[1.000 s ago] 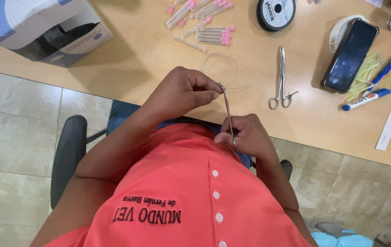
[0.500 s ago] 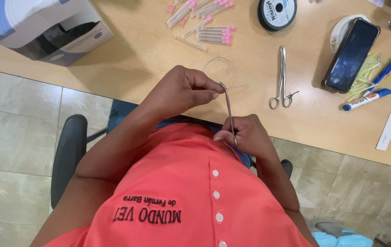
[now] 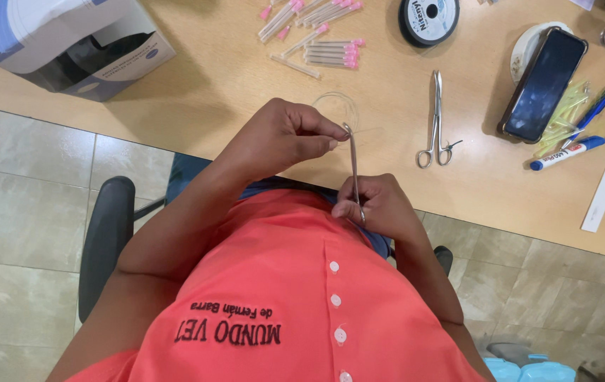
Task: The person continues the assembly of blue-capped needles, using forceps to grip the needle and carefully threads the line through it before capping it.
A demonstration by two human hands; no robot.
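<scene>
We can barely make out the thin clear thread loop [image 3: 336, 106] on the wooden table [image 3: 210, 92]. Our right hand [image 3: 382, 206] grips one slim steel needle holder [image 3: 353, 166]; our left hand [image 3: 285, 138] pinches at its tip. One pair of steel scissors [image 3: 435, 120] lies nearby.
</scene>
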